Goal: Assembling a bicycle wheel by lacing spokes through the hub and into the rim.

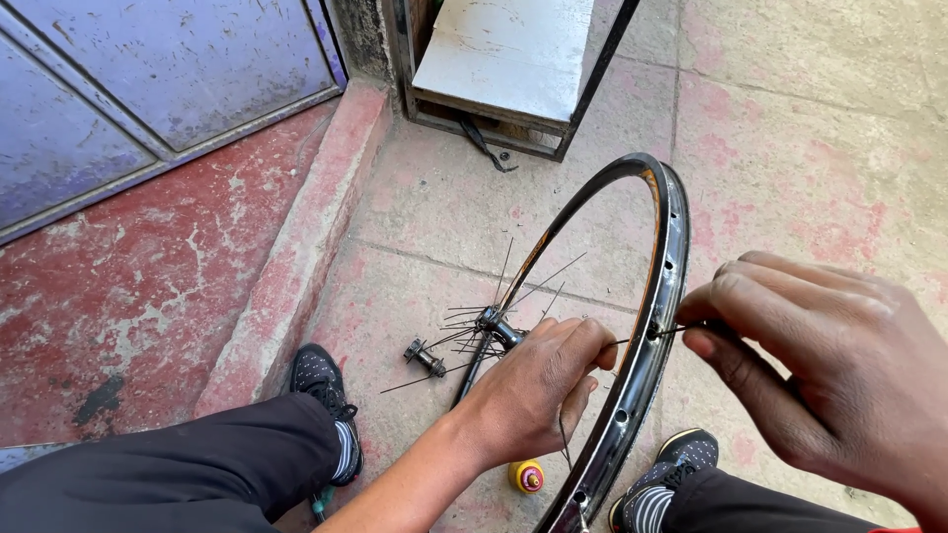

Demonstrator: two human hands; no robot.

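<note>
A spoke [632, 341] was pinched by the left hand [538, 390] and right hand [820, 370] at the rim [673, 259].

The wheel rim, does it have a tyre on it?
No, the rim is bare metal with open spoke holes, and the right hand pushes a thin spoke through one of them.

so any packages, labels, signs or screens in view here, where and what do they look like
Small bottle: the only package, on the floor between the shoes, beside the rim; yellow body, red cap end toward the camera.
No labels, signs or screens show.
</note>
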